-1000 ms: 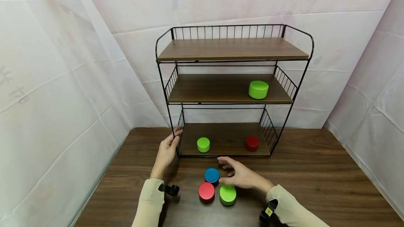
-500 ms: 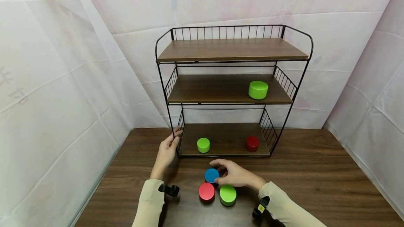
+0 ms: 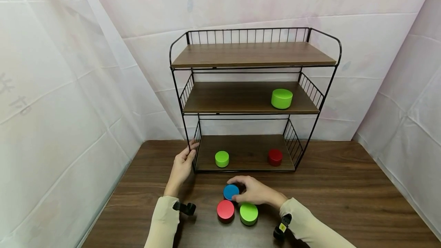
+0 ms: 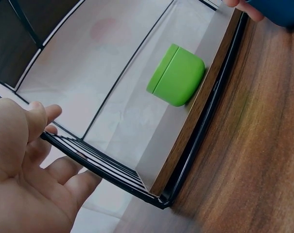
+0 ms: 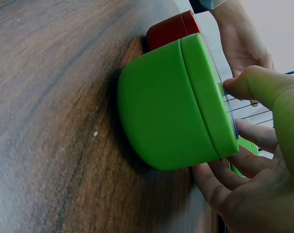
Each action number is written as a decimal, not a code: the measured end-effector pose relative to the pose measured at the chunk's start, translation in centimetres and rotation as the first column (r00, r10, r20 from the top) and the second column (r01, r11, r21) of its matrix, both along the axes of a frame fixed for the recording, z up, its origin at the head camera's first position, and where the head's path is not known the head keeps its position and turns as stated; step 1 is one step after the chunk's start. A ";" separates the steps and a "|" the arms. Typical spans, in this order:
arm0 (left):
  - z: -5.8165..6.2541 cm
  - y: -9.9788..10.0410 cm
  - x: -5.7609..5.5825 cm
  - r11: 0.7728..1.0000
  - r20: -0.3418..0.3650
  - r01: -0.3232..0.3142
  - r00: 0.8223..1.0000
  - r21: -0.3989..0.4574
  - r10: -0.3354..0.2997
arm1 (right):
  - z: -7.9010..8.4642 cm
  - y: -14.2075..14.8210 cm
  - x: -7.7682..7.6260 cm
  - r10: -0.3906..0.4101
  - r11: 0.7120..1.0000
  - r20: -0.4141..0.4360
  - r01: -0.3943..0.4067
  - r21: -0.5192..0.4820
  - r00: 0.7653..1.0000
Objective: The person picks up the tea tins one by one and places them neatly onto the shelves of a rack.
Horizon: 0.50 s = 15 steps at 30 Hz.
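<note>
My left hand [image 3: 180, 167] holds the left side rail of the black wire shelf rack [image 3: 216, 171], thumb on one side and fingers on the other. In front of the rack, my right hand [image 3: 256, 191] curls its thumb and fingers round the blue round lidded box [image 3: 231, 191], which stands on the table. Beside it stand a red round box [image 3: 225, 209] and a green round box [image 3: 249, 213]. In the right wrist view the green box [image 5: 161, 107] hides most of the blue one. The left wrist view shows fingertips at the blue box [image 4: 280, 10].
On the bottom shelf sit a small green box [image 3: 222, 159] and a dark red box [image 3: 275, 157]. A larger green box [image 3: 281, 99] is on the middle shelf, towards the right. White cloth [image 3: 86, 87] hangs behind and at both sides of the wooden table [image 3: 355, 186].
My right hand has moved left from above the green box to the blue box, and its thumb and fingers have closed round it. The left hand stays on the rack.
</note>
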<state>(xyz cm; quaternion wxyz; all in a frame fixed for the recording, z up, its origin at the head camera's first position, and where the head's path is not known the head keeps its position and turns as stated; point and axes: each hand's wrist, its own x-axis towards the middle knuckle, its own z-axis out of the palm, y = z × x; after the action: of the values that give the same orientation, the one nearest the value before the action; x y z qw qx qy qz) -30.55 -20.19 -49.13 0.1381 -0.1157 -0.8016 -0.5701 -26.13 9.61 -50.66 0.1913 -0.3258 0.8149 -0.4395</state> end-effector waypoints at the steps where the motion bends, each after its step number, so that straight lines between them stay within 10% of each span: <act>1: 0.0 0.0 0.0 1.000 0.000 -0.001 1.000 0.002 0.001 | 0.0 0.0 0.0 0.000 1.000 0.007 0.000 0.000 1.000; 15: -0.4 -0.1 -0.1 1.000 -0.060 0.016 0.998 -0.026 -0.018 | -0.1 0.0 0.1 -0.017 1.000 0.052 0.018 -0.017 0.998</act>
<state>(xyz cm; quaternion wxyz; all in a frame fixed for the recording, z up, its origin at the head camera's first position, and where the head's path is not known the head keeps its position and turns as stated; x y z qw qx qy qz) -30.60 -20.34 -49.56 0.1558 -0.1413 -0.8031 -0.5574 -26.00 9.56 -50.79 0.2058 -0.3087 0.8086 -0.4566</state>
